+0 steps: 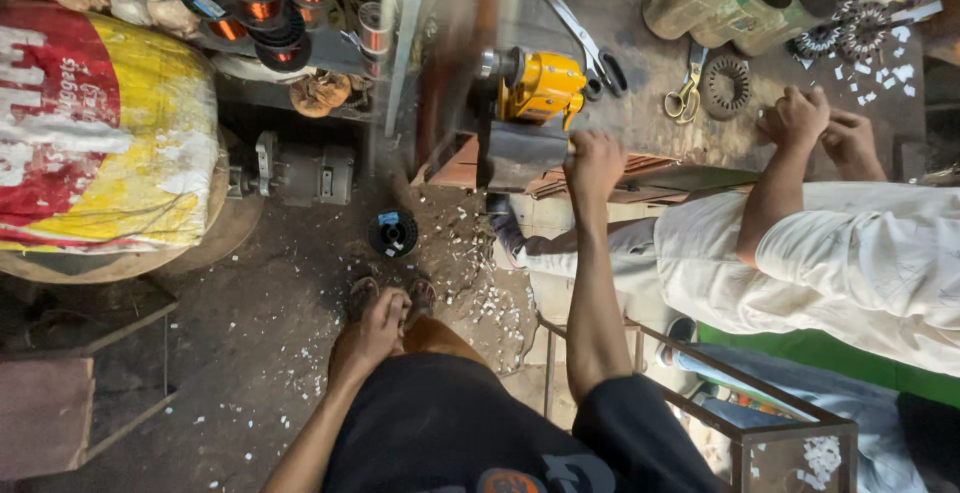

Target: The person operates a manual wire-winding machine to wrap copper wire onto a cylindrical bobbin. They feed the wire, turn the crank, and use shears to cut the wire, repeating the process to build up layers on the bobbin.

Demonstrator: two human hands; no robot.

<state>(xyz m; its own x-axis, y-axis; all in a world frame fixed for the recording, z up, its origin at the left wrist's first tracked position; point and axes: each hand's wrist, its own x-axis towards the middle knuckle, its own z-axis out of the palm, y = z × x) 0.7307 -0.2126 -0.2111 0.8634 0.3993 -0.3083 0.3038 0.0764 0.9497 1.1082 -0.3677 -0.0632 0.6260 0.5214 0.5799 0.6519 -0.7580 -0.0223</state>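
My right hand is stretched forward and closed in a fist on what looks like a crank handle, right beside the dark metal base of a yellow hand-driven machine on the workbench. The handle itself is mostly hidden inside the fist. Something above the machine is blurred. My left hand rests flat on my left knee with the fingers spread, holding nothing. My feet in sandals stand on the dirt floor below it.
Another person in a white shirt works at the right, both hands at the bench. Scissors, a toothed metal ring, copper wire spools, a large sack, a grey motor, a metal stool frame.
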